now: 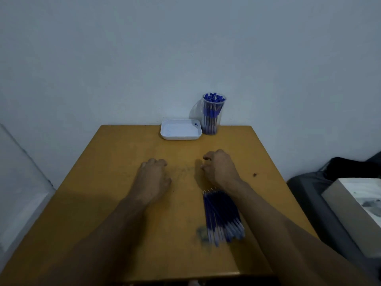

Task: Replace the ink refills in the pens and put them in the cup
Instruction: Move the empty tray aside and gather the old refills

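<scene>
A clear plastic cup [213,114] full of blue-capped pens stands at the table's far edge against the wall. A pile of blue ink refills [221,216] lies on the table at the near right, tips pointing away, partly under my right forearm. My left hand [153,176] rests palm down mid-table with fingers curled, holding nothing. My right hand [219,168] hovers just beyond the refill pile, fingers loosely curled and apart, with nothing in it.
A white shallow tray [165,131] sits left of the cup at the far edge, with a small blue piece in its far right corner. The wooden table [103,182] ends at a wall. A grey box and dark items stand off the table's right side.
</scene>
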